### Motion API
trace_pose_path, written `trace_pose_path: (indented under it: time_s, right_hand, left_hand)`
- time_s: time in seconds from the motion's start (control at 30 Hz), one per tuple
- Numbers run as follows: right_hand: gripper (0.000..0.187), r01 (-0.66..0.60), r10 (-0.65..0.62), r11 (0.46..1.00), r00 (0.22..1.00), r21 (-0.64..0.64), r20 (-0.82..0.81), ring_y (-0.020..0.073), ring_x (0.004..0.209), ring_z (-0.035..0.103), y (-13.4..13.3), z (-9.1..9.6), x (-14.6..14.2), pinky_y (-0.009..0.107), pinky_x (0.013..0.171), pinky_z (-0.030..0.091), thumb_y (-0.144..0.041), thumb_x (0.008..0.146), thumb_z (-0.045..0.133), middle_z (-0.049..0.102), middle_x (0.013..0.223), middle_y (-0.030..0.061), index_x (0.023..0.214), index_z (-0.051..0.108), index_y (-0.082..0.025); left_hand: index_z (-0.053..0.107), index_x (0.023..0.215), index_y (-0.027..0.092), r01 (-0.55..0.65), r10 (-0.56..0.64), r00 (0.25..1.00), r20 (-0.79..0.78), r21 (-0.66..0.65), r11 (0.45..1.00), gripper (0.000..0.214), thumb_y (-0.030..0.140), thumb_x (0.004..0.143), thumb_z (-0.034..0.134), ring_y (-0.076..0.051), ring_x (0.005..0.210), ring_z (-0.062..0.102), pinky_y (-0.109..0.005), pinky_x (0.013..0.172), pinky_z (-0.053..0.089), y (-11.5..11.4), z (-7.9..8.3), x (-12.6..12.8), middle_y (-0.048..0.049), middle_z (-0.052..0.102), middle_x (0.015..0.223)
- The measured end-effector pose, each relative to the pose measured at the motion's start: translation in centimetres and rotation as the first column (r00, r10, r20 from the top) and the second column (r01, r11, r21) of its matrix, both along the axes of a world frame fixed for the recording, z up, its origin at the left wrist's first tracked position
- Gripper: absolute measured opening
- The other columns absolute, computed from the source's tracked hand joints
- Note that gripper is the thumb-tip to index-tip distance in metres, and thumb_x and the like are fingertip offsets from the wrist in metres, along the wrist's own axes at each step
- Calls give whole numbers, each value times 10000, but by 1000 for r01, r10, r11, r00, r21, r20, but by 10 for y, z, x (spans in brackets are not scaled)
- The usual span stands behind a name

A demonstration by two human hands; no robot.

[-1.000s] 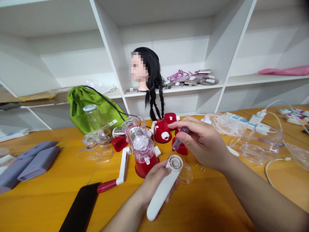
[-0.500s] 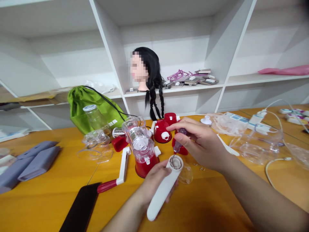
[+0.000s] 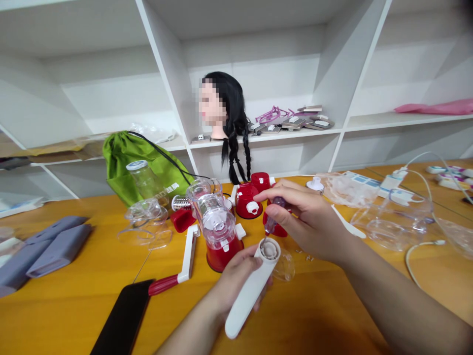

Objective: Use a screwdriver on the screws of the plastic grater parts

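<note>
My left hand [image 3: 236, 276] is closed around a long white plastic handle arm [image 3: 247, 295], its round hollow end facing up. In my right hand [image 3: 303, 217] is a screwdriver [image 3: 272, 221] with a purple see-through grip, pinched between thumb and fingers. Its tip reaches into the hollow end, near the rim; what it touches there is hidden. Just beyond my left hand stands a rotary grater [image 3: 220, 241] with a red base and a clear top. Several small screws [image 3: 309, 257] lie on the table to the right of the handle arm.
A white crank with a red grip [image 3: 166, 283] lies left, beside a black flat object [image 3: 123, 318]. Behind are red grater bases [image 3: 248, 199], a green drawstring bag [image 3: 121, 162] and clear plastic parts [image 3: 399, 229]. A mannequin head [image 3: 225, 103] sits on the shelf.
Almost nothing differs. The screwdriver and my right fingers have shifted very slightly, with the tip still in the handle arm's round end.
</note>
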State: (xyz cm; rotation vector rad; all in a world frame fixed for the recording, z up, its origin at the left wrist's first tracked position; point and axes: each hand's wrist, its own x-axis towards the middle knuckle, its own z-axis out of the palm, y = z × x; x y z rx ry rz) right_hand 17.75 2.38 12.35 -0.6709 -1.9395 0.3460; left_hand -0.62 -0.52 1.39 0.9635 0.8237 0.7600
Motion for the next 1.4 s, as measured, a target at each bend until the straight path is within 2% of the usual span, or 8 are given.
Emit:
trace_pose_path:
  time_s: [0.27,0.5,0.7,0.8,0.9,1.07,1.27,1.4]
  right_hand:
    - [232,0,-17,979,996,-206,-82,147,740,654,1,-6,-3,300,701,555,-277,914,710,658,872,1,1129,634,-238]
    - [163,-66,52,979,996,-194,-76,132,760,677,0,-7,-3,277,719,580,-190,938,650,674,889,-3,1088,614,-241]
    - [248,-204,195,965,978,-164,-73,149,898,679,-3,-4,1,302,764,592,-111,989,500,674,1102,66,1164,645,-210]
    - [211,-217,202,966,973,-140,-108,175,986,661,-3,-5,-1,316,794,596,-144,974,567,647,1126,75,1152,660,-210]
    - [163,-177,157,971,979,-164,-127,167,910,675,-2,-6,-3,324,793,596,-180,931,673,668,1058,49,1087,681,-225]
    - [308,-213,193,954,975,-212,-113,180,982,697,-4,-7,-2,341,823,595,-157,1004,523,699,1188,82,1291,596,-240]
    - [197,-186,177,975,981,-119,-82,185,980,677,-4,-4,-1,334,839,567,-190,935,685,697,1086,57,1129,680,-225]
    - [287,-224,214,966,973,-129,-88,169,939,685,-3,-4,0,339,842,559,-115,983,549,707,1076,58,1230,648,-221]
  left_hand:
    - [593,1147,161,-11,11,1000,-4,-10,1000,443,455,817,617,-99,381,474,-189,328,348,0,-6,0,-1,638,657]
    - [574,1162,154,-30,30,1000,0,0,1000,437,450,841,597,-98,376,482,-183,319,359,2,-9,1,-7,647,663]
    - [563,1103,159,-19,18,999,45,7,1000,360,423,859,581,-88,360,463,-171,308,328,2,-5,1,-7,633,658]
    - [559,1103,165,-2,1,998,57,11,1000,354,425,864,575,-91,361,467,-174,308,328,2,-6,0,-9,635,666]
    - [557,1123,166,-5,3,999,53,26,1000,363,432,876,563,-94,373,478,-173,313,331,2,-7,-1,-14,639,679]
    - [558,1105,163,-7,6,999,49,15,1000,330,399,875,551,-87,349,464,-169,306,304,3,-6,-1,-12,637,671]
    - [557,1103,161,-6,4,998,61,29,1000,337,409,874,554,-95,359,471,-176,310,314,2,-4,0,-18,644,668]
    - [554,1117,161,-14,13,999,48,13,1000,359,418,867,568,-100,355,469,-182,308,320,3,-6,-1,-13,640,659]
